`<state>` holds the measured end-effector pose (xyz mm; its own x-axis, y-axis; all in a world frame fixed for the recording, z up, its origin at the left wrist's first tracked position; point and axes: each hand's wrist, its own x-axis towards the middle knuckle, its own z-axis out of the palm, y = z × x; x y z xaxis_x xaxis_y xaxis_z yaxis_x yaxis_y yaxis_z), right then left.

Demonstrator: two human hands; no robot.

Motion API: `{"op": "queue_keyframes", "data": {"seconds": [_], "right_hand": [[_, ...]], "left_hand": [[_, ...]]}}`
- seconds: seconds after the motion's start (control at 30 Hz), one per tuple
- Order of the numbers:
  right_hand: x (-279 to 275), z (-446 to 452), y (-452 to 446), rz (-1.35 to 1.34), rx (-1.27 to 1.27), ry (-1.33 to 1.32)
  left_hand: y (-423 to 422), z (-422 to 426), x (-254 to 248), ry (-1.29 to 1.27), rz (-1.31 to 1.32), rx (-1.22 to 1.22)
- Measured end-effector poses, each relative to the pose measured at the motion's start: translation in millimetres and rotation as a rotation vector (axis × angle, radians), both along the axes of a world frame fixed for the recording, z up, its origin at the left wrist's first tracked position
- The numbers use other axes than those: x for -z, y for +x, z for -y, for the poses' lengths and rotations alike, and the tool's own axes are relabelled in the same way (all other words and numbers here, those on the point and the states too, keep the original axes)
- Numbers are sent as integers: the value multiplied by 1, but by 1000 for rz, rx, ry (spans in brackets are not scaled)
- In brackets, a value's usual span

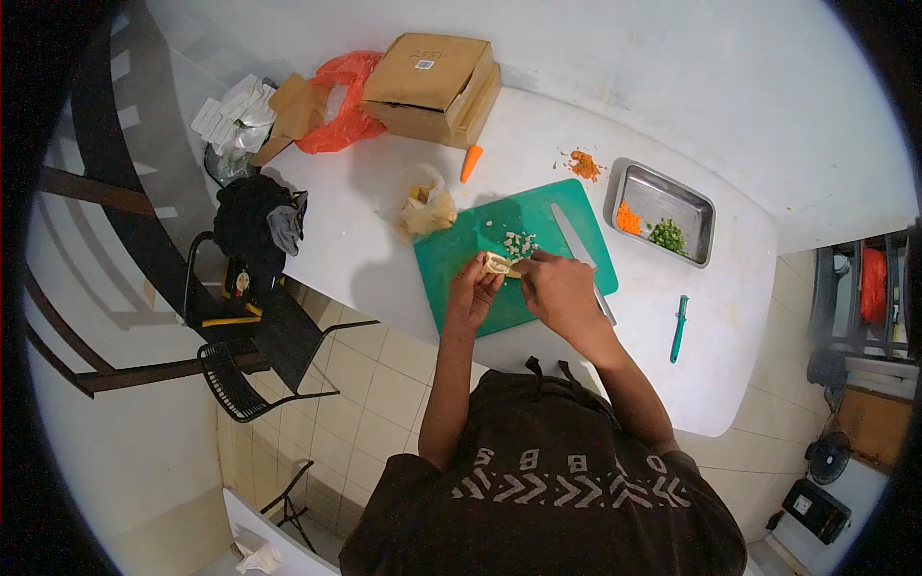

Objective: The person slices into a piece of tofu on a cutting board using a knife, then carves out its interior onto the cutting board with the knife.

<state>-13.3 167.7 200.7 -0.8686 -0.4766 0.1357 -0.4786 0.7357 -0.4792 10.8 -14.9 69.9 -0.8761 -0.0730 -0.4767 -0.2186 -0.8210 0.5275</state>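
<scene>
Over the green cutting board [459, 245], both hands are closed around a small pale yellow block that looks like fried tofu [497, 264]. My left hand [471, 293] pinches its left side between thumb and fingers. On its right end are the fingers of my right hand [557, 293]; whether they also hold something small is hidden. Small whitish diced bits [521, 245] lie on the board just beyond the hands. A large knife [574, 235] rests on the board's right side, partly behind my right wrist. Left of the board, a clear plastic bag [425, 206] holds more yellowish pieces.
A metal tray [712, 216] with diced carrot [627, 219] and chopped greens [667, 234] stands right of the board. Nearby are carrot peelings [583, 165] and a green peeler [680, 329]. A carrot piece [471, 163], cardboard boxes [427, 82] and a red bag [346, 106] sit farther back.
</scene>
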Motion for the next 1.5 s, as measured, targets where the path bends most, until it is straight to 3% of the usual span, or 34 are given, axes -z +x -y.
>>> {"op": "queue_keyframes", "data": {"seconds": [0.53, 1.03, 1.33, 1.5], "right_hand": [[3, 1, -1, -23, 16, -29], [-2, -8, -7, -35, -69, 27], [2, -9, -10, -52, -89, 31], [4, -9, -10, -4, -74, 33]], "left_hand": [[0, 3, 2, -1, -53, 30], [-3, 2, -5, -49, 68, -13], [5, 6, -20, 64, -100, 90], [8, 17, -7, -89, -198, 162]]}}
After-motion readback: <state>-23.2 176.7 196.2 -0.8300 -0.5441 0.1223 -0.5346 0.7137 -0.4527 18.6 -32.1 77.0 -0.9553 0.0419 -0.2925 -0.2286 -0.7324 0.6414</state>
